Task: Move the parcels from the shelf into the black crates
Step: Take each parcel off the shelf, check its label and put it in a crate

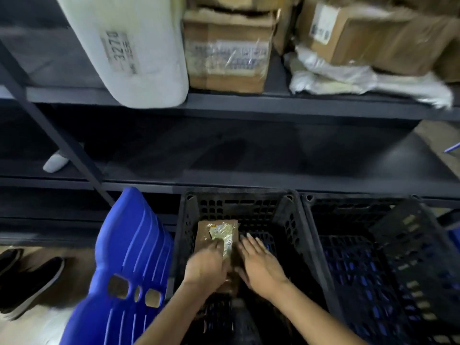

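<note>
A brown cardboard parcel (211, 236) with a taped label lies inside the middle black crate (239, 202). My left hand (206, 266) rests on the parcel's near end, fingers curled over it. My right hand (258, 262) is beside the parcel on its right, fingers spread, touching its edge. A second black crate (348, 212) stands to the right. On the upper shelf (249, 105) sit a white padded parcel (129, 46), a worn cardboard box (229, 53), another cardboard box (368, 33) and a white plastic mailer (348, 78).
A blue plastic chair back (129, 265) stands left of the crate. Black shoes (27, 277) lie on the floor at far left. The dark middle shelf (249, 155) holds a small white item (56, 161) at its left end. A diagonal shelf brace (62, 135) crosses the left side.
</note>
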`<action>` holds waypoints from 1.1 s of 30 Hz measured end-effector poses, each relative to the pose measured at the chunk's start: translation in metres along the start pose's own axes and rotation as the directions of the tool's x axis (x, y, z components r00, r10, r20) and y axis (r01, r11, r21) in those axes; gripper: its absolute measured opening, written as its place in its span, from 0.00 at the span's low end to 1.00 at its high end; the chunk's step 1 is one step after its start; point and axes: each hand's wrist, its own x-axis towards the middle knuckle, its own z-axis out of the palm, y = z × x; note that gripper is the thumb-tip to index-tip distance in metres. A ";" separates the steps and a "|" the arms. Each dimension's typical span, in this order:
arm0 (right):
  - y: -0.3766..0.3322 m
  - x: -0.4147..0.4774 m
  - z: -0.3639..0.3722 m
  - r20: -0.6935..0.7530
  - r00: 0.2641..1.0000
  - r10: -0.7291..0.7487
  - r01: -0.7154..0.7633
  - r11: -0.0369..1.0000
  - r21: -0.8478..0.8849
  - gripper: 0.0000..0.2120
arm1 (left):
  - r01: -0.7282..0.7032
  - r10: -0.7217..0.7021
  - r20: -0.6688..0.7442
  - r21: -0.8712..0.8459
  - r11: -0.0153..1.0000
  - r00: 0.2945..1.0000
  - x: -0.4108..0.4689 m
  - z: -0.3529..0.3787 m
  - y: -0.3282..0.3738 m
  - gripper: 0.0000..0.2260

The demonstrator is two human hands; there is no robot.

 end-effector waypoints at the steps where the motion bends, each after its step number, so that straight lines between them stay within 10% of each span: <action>1: 0.005 -0.005 -0.015 -0.064 0.998 0.006 -0.006 1.000 -0.002 0.30 | -0.050 0.052 -0.046 0.036 0.998 0.998 -0.003 -0.019 0.005 0.24; 15: 0.023 -0.084 -0.251 -0.479 0.869 0.125 -0.174 0.983 -0.057 0.32 | -0.327 0.408 -0.410 0.254 0.910 0.816 -0.039 -0.254 0.097 0.29; 33: 0.178 -0.150 -0.409 -0.733 0.653 0.192 -0.355 0.932 -0.072 0.31 | -0.377 0.528 -0.557 0.370 0.849 0.641 0.012 -0.345 0.261 0.29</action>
